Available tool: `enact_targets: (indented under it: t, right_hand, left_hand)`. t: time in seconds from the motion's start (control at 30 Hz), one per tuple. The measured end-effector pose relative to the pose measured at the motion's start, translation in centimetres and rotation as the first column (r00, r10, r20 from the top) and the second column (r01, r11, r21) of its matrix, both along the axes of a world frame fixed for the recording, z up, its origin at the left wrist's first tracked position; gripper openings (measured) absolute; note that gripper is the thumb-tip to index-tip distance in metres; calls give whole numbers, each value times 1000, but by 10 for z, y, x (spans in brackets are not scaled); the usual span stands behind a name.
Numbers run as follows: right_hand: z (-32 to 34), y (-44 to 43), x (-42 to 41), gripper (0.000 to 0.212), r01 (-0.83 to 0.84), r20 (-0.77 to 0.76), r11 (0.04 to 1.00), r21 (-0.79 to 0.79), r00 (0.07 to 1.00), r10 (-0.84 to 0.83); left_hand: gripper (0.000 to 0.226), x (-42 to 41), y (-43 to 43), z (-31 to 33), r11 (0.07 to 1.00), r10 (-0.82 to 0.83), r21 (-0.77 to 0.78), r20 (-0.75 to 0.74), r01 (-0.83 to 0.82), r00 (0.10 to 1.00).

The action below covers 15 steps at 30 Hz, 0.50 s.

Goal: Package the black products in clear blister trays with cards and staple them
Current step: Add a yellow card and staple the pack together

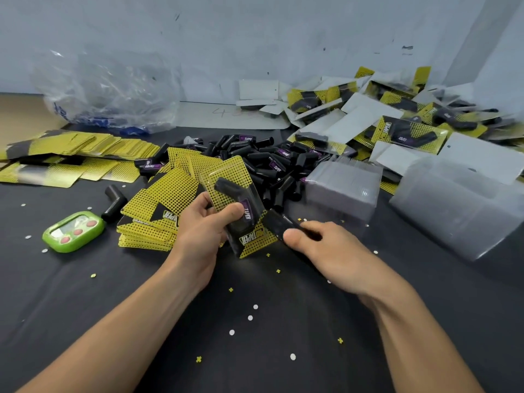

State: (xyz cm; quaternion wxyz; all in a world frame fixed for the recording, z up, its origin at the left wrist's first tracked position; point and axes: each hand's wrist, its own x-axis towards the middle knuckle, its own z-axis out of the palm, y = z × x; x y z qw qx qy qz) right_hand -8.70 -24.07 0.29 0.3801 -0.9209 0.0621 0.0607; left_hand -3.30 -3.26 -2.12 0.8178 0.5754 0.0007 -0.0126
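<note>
My left hand grips an assembled pack: a clear blister tray over a yellow dotted card with a black product inside, held tilted above the table. My right hand is closed on a black stapler, whose tip touches the pack's lower right edge. Behind lies a heap of loose black products. A stack of yellow cards sits just left of my left hand. Stacks of clear blister trays stand to the right.
Finished packs are piled at the back right against the wall. More yellow cards spread at the left, with a green timer and a crumpled plastic bag. Another tray stack is at far right. Punch-outs dot the black cloth.
</note>
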Motion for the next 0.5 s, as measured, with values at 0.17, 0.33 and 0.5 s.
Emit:
enact_targets:
  t: [0.17, 0.33, 0.5]
  right_hand:
    - [5, 19, -13, 77, -37, -40, 980, -196, 999, 30]
    - [7, 11, -27, 67, -21, 43, 1000, 6, 999, 21]
    - [12, 13, -34, 53, -114, 48, 935, 335, 993, 104]
  left_hand:
    - [37, 3, 1, 3, 994, 109, 0, -18, -109, 994]
    - [35, 4, 6, 10, 989, 51, -141, -20, -53, 998]
    - [39, 1, 6, 14, 945, -145, -296, -4, 137, 989]
